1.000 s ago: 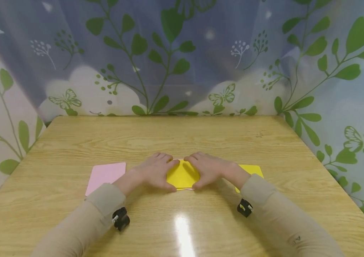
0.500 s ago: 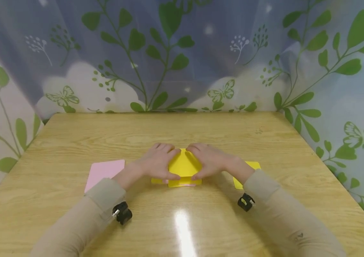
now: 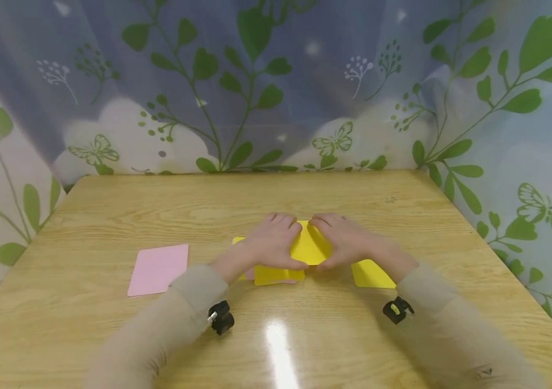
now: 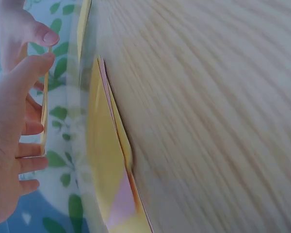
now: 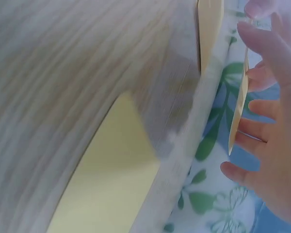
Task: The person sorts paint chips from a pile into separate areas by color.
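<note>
A square yellow card (image 3: 311,244) is held up off the table by its edges, between both hands. My left hand (image 3: 274,241) grips its left side with thumb and fingers; my right hand (image 3: 346,241) grips its right side. Both wrist views show this card (image 4: 44,104) edge-on, above the tabletop. Under and left of my left hand lies an uneven pile of yellow and pink cards (image 3: 278,275), partly hidden by that hand and forearm. Another yellow card (image 3: 372,274) lies flat beneath my right forearm, which covers part of it.
A pink card (image 3: 159,269) lies flat on the left of the wooden table (image 3: 237,346). Behind the table's far edge hangs a patterned curtain (image 3: 276,86) with leaves and butterflies. A black wrist camera (image 3: 220,317) hangs below the left sleeve.
Both hands lifted the yellow card off the middle pile and carried it to the right. More of the pile's yellow and pink cards now shows, as does the whole pink card on the left.
</note>
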The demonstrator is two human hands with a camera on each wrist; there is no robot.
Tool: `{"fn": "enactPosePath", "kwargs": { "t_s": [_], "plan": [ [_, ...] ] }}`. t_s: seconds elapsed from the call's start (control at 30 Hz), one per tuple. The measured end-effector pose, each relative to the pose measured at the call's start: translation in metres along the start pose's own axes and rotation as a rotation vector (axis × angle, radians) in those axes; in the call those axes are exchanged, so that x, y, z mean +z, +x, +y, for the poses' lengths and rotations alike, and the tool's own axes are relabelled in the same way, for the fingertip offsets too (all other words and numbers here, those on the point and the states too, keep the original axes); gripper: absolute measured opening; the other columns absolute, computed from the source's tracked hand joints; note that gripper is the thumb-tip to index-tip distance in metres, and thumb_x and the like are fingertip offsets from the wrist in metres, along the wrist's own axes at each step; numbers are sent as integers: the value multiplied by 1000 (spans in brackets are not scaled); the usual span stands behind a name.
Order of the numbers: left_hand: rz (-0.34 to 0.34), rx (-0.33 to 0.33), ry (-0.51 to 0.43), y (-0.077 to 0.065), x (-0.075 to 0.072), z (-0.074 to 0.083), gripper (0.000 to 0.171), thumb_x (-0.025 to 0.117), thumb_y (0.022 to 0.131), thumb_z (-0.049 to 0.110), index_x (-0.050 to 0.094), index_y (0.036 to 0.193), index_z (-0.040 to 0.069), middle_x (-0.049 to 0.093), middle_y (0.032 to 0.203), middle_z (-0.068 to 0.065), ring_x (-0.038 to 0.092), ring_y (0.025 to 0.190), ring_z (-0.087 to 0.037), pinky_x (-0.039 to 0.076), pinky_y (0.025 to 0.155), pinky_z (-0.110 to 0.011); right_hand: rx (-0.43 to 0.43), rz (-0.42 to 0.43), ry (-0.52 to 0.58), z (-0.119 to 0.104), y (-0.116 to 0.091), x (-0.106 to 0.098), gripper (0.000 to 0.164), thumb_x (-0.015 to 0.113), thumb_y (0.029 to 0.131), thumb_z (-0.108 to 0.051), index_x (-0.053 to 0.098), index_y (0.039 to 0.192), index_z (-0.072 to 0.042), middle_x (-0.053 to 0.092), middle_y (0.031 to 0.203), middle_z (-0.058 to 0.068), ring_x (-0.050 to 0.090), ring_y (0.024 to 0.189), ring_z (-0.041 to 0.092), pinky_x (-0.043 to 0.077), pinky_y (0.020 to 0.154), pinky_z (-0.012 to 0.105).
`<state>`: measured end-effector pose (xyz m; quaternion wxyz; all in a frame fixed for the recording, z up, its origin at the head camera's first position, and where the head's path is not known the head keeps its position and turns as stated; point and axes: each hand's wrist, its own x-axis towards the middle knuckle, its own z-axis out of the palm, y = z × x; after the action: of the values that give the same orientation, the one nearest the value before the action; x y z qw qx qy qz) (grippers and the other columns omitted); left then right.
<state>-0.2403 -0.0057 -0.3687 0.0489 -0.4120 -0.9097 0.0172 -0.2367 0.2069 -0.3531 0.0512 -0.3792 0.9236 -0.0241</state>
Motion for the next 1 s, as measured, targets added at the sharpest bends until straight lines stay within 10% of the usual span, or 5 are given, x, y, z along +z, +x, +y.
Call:
{"fn": "enactPosePath", "kwargs": {
  "t_s": [0.63,1.0],
  "plan": [
    [-103,26,-11,74,8,74,83,46,74,77,48,126,13,48,124,-4,41,119,-19,29,102,-36,107,54,62,55,-86,17,94,75,66,-53,41,131,6,42,131,22,41,120,39,35,97,53],
    [-172,12,19,91,24,102,83,45,73,77,46,131,17,48,127,-4,42,118,-19,31,100,-36,129,46,74,65,-105,33,95,76,64,-55,43,128,7,46,127,24,45,114,42,39,91,56]
  ]
}}
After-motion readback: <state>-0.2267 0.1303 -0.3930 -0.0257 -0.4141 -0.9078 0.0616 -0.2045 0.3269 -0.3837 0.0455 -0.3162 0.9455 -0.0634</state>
